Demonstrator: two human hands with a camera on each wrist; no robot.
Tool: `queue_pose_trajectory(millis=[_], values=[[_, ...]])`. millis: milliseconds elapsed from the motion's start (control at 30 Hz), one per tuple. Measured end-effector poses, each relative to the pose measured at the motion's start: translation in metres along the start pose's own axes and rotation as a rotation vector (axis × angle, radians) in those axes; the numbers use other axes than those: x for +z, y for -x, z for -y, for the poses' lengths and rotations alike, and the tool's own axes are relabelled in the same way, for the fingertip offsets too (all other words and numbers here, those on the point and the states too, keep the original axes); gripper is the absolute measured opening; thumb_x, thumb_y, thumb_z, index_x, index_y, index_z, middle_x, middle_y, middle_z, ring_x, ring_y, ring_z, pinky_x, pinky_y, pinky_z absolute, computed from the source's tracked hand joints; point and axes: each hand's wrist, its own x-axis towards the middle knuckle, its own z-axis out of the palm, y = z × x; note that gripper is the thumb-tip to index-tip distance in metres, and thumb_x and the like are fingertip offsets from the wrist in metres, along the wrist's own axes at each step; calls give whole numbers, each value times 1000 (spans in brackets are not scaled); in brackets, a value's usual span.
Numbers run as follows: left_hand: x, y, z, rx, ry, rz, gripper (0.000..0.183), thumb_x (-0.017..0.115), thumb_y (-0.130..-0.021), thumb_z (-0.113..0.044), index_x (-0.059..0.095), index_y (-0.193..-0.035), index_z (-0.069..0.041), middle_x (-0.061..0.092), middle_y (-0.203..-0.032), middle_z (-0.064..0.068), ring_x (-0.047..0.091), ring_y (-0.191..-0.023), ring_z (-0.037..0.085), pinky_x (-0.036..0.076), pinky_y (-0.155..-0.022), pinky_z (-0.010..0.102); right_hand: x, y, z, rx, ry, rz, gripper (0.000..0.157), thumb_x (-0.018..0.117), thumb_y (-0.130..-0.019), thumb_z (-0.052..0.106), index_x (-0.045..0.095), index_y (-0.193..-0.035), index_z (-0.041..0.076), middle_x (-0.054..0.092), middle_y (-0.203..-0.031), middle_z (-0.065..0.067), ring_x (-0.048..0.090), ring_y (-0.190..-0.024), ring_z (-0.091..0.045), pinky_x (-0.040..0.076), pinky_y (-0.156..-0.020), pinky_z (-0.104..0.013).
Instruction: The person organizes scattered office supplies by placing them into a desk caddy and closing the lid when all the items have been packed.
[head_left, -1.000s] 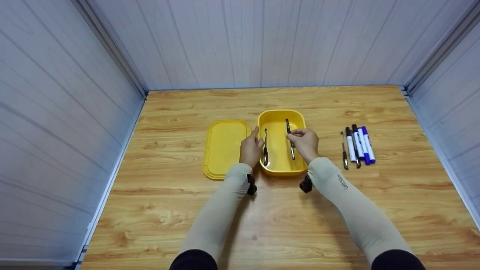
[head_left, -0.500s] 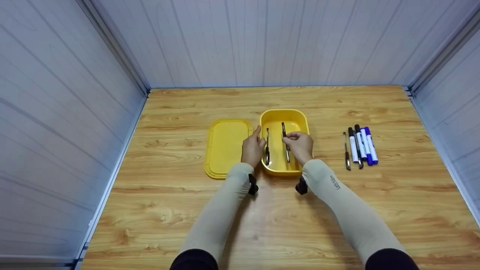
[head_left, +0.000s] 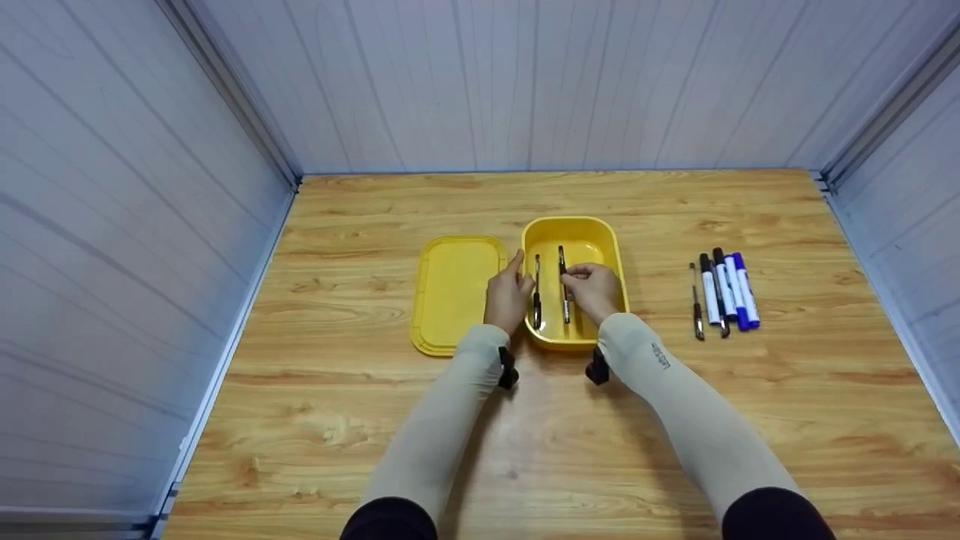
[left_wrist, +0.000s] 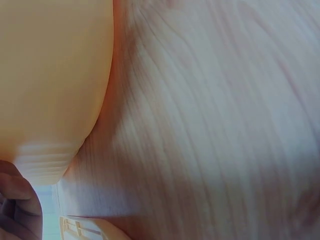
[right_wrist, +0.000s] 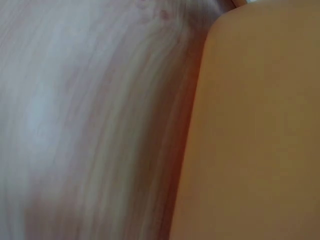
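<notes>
Pinching a black pen [head_left: 562,259] between thumb and fingertips, the right hand [head_left: 592,289] reaches over the yellow box [head_left: 570,345] in the head view; it covers part of the pen, and whether the pen touches the floor of the box is unclear. A second pen [head_left: 537,300] lies inside along the left wall. The left hand [head_left: 507,296] is against that wall from outside, index finger straight; its other fingers are mostly hidden, so I cannot tell whether they grip. The yellow lid [head_left: 459,296] lies just left of the box, partly covered by that hand. Well to the right, markers [head_left: 731,289] overlap, hard to count, with a loose pen [head_left: 697,322] beside them. The lower frame edge cuts off both dark sleeves [head_left: 776,514].

In the left wrist view, the box's outer wall fills the upper left, with cropped, curled fingers [left_wrist: 20,200] below.

The right wrist view shows only blurred wall and tabletop [right_wrist: 90,125]; hand and pen are out of frame.
</notes>
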Motion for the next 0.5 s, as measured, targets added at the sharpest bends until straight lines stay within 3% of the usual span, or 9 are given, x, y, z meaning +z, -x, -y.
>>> queue_pose_trajectory(millis=[267,500], values=[[0,1,0,23,-50,-18,54,54,-97,-13,43,-149,-10,40,-61,-7,37,-54,8,34,-53,23,10,1,-5,16,-50,33,23,72,-85,10,73,-104,-1,70,-87,-8,61,-58,-7,54,-56,-23],[0,0,-1,4,-5,-1,54,53,-98,-12,41,-150,-10,40,-60,-6,36,-52,8,33,-51,23,12,-1,-9,-10,-62,91,24,71,-86,8,72,-106,-5,69,-81,-6,61,-53,-7,54,-54,-23]])
